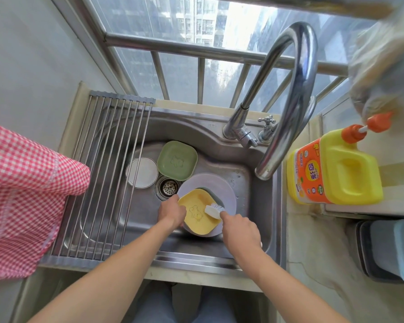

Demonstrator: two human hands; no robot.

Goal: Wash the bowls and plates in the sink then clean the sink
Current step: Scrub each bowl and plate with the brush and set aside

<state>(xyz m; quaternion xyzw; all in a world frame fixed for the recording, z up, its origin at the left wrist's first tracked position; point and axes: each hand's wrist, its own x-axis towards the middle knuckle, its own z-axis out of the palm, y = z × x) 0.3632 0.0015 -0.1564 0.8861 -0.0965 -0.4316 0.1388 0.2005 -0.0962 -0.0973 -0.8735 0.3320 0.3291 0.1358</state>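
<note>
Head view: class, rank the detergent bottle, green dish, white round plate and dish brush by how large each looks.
1. detergent bottle, though it is nearer the camera
2. green dish
3. white round plate, close to the dish
4. dish brush

A window [196,19] with a steel railing [196,50] is seen at 12 o'clock, daylight and tower blocks showing through it. A pale wall [21,54] is seen at 10 o'clock. A light bench [313,264] is lit at 4 o'clock.
</note>
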